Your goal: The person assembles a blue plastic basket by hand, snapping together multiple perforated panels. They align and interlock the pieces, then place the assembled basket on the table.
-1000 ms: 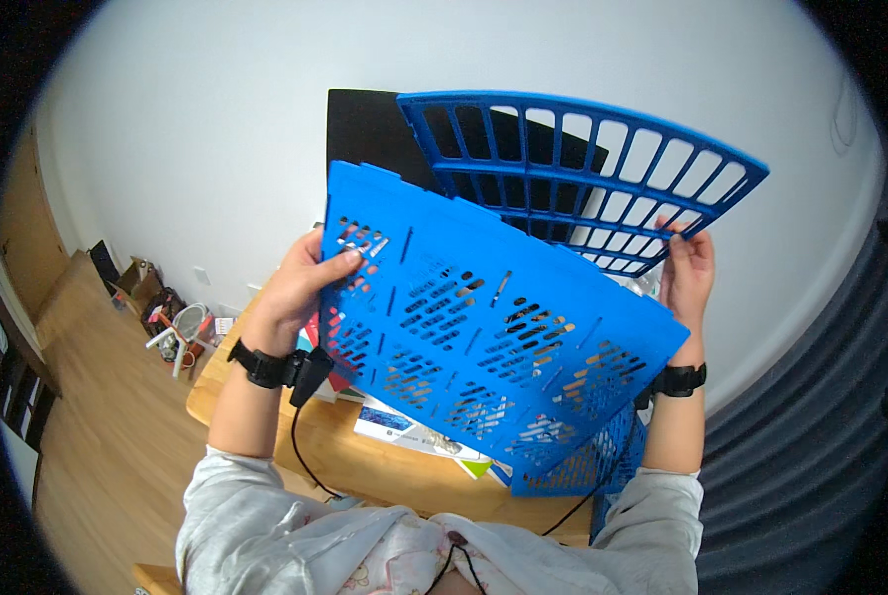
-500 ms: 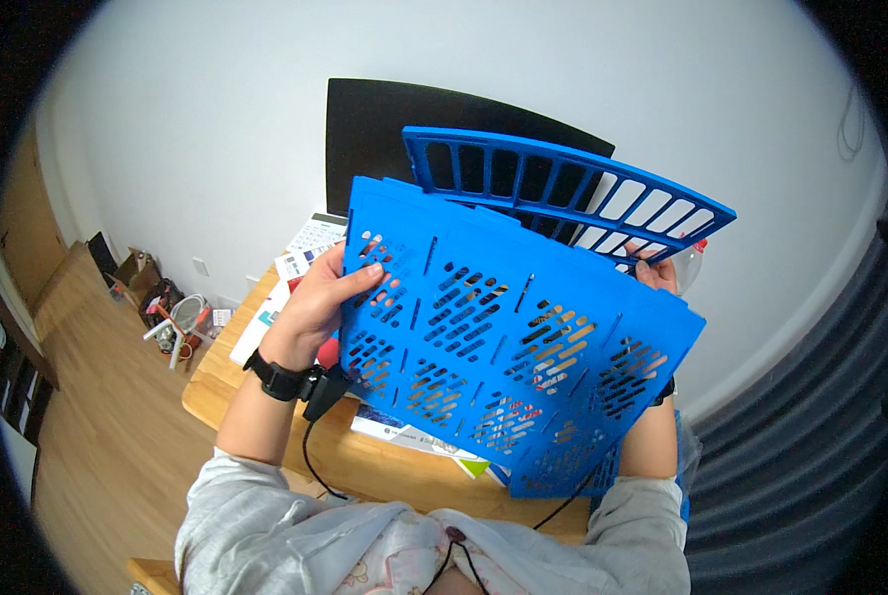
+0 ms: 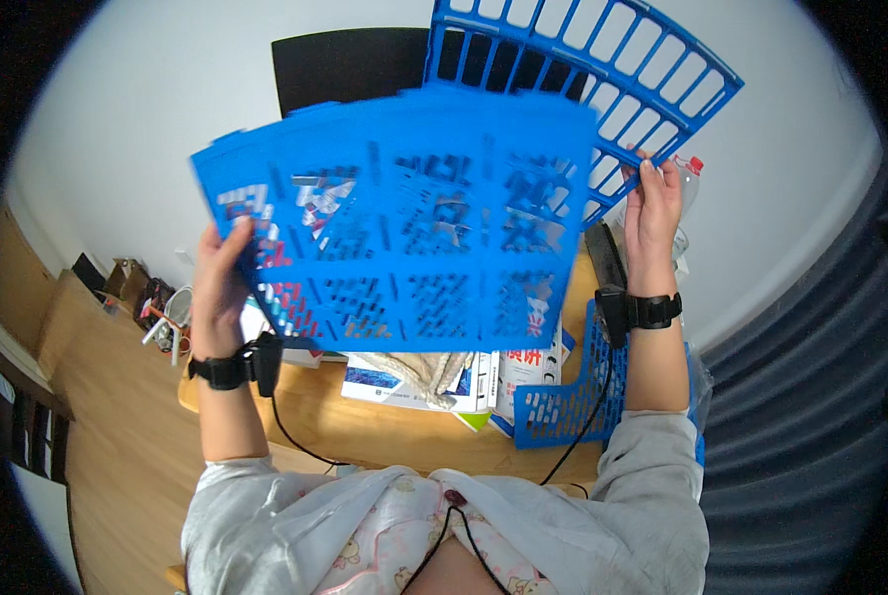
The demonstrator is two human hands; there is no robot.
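Observation:
My left hand (image 3: 221, 278) grips the left edge of a large blue perforated plastic panel (image 3: 404, 213), held up in front of me and blurred by motion. My right hand (image 3: 652, 203) holds the lower edge of a second blue panel with long slats (image 3: 603, 69), raised higher and further back at the right. The perforated panel overlaps the front of the slatted one. Both wrists wear black bands with cables running down to my chest.
Below the panels is a wooden desk (image 3: 384, 431) with books and papers (image 3: 434, 382), a knitted cloth (image 3: 419, 369) and a third blue lattice piece (image 3: 563, 402) standing near my right forearm. A dark monitor (image 3: 350, 64) stands at the wall. A plastic bottle (image 3: 687, 178) is beside my right hand.
The perforated panel has swung up and leftward, from tilted to nearly flat-on and higher. The slatted panel has risen too, and my right hand is now visible beside the panel.

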